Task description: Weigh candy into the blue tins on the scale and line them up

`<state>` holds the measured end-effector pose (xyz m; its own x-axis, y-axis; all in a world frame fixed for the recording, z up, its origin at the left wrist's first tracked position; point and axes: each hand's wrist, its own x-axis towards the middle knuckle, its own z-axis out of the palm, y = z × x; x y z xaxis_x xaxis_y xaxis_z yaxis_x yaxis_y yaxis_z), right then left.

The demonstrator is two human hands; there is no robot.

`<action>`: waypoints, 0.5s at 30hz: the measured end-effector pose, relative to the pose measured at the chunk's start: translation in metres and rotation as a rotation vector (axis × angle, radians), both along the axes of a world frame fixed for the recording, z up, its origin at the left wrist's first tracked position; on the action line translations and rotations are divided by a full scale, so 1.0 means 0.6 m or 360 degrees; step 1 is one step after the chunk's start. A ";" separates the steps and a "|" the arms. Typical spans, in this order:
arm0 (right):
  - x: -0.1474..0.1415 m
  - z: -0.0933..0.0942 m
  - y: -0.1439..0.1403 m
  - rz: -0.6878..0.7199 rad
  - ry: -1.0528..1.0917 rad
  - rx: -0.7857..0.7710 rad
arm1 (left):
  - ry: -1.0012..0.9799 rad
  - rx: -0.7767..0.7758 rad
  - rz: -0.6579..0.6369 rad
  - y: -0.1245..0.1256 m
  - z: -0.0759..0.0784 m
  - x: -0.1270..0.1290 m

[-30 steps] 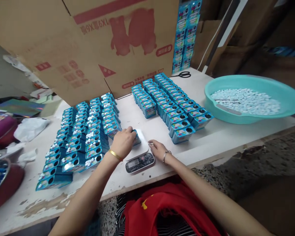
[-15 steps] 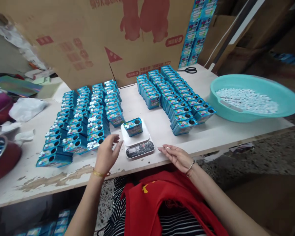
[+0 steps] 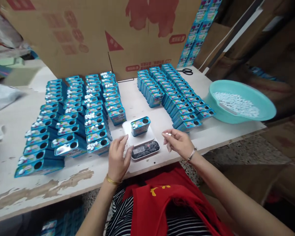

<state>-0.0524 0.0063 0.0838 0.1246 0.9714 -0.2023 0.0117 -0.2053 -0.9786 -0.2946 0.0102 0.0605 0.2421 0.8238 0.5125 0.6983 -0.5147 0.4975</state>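
Note:
A blue container [image 3: 140,126] with a round dark opening and a couple of white tablets on its top stands on the white kitchen scale [image 3: 137,140]. Digits show on the scale's display [image 3: 138,150]. My left hand [image 3: 118,158] holds nothing and is open, thumb and fingers apart, at the scale's left front corner. To the right of the scale, my right hand [image 3: 180,143] is closed in a pinch on small white tablets [image 3: 168,134]. Neither hand touches the container.
Rows of blue containers [image 3: 96,127], many with white tablets on top, stand at left. More rows [image 3: 184,109] stand right of the scale. A turquoise basin [image 3: 263,113] of white tablets is at far right. Scissors [image 3: 186,71] lie by the cardboard box [image 3: 88,36] at the back.
My left hand has moved right, up against the scale's near corner. The scale's display has gone from near zero to a larger number. My right hand keeps its pinch beside the scale.

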 end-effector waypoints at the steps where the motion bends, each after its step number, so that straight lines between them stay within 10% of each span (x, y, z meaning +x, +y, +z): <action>1: -0.007 0.012 0.012 0.0023 -0.0104 0.0080 | 0.0060 0.0048 -0.0018 0.011 0.007 0.005; 7: -0.057 0.063 0.094 0.0154 -0.0776 0.0418 | 0.0321 0.0104 -0.0073 0.053 0.025 0.031; 15: -0.080 0.052 0.149 0.0192 -0.1026 0.0372 | 0.0454 0.0083 -0.0112 0.079 0.035 0.068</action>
<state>-0.1003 0.0958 0.1150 0.0377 0.9950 0.0920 0.6148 0.0495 -0.7871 -0.2540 0.0577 0.0817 0.4381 0.7741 0.4569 0.7676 -0.5867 0.2580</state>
